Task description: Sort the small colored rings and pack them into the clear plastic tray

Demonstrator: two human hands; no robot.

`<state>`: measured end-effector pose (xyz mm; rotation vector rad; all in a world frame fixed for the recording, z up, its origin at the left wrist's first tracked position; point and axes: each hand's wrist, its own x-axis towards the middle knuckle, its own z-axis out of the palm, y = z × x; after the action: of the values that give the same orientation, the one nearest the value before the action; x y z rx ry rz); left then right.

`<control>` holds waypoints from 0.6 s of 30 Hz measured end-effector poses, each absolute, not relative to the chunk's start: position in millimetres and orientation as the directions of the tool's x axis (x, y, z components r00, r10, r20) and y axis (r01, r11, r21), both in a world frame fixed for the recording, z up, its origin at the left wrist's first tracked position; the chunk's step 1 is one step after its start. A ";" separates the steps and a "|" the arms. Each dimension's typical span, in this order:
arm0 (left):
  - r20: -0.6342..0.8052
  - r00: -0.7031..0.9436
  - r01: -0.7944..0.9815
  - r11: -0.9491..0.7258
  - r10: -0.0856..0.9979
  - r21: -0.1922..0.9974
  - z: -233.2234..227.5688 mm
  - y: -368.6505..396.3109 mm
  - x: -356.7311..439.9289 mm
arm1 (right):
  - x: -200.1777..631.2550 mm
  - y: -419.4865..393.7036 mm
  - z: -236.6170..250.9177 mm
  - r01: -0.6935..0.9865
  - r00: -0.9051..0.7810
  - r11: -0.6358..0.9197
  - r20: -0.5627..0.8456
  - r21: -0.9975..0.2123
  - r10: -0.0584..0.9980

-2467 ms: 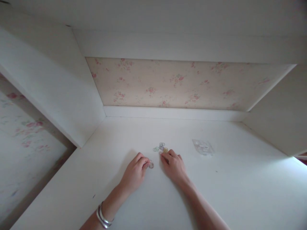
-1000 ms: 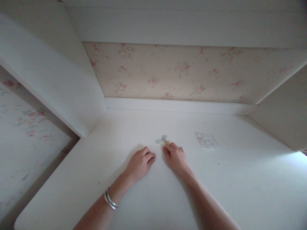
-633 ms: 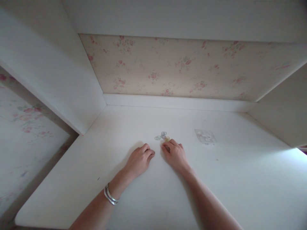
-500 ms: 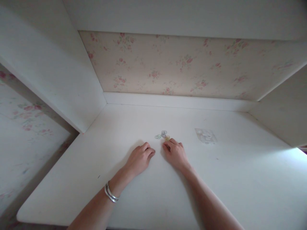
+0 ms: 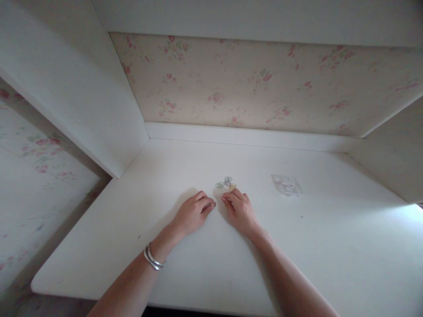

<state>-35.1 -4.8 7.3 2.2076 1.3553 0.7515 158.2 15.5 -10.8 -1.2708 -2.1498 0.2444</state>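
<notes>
Both hands rest low over the white desk, fingertips a short gap apart. My left hand, with a silver bangle at its wrist, has thumb and forefinger pinched together; anything between them is too small to make out. My right hand pinches too, and a faint thin loop seems to show at its fingertips, too small to name. Just beyond the hands lie small thin rings in little groups: green rings, grey rings and yellow rings. The yellow ones are partly hidden behind my right fingers.
A clear plastic packet lies on the desk to the right. Small dark marks or bits dot the surface on either side. White panels and a floral-papered wall close off the desk's left side and back.
The view has shifted slightly. My right fingertips have moved a little, and a thin loop now seems to show there. The left hand keeps its pinch, slightly turned.
</notes>
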 end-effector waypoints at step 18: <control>0.165 0.075 0.574 -0.178 0.983 0.799 -1.4 8.0 -37.1 | 144.4 1.9 -2.2 0.643 -0.496 0.607 0.350 -0.466 0.794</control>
<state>-37.1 8.0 -1.4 1.8113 1.5415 0.9702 144.4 1.9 -2.2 -1.1325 -2.2970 0.3720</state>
